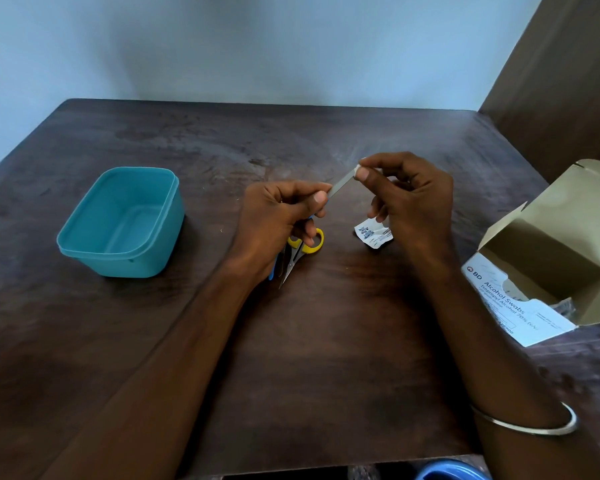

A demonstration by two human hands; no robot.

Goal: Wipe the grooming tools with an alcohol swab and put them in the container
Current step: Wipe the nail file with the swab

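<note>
My left hand (278,220) pinches the near end of a thin metal nail file (342,186) above the table's middle. My right hand (413,195) pinches a small white alcohol swab (355,170) around the file's far tip. Under my left hand lie small scissors with yellow handles (303,249), points toward me, and a blue-handled tool (272,271), mostly hidden by the wrist. A teal plastic container (122,221) stands open and empty at the left.
A torn swab wrapper (373,233) lies below my right hand. An open alcohol swab box (548,265) sits at the table's right edge. The dark wooden table (326,358) ends close to me; a blue round object (451,471) shows below that edge.
</note>
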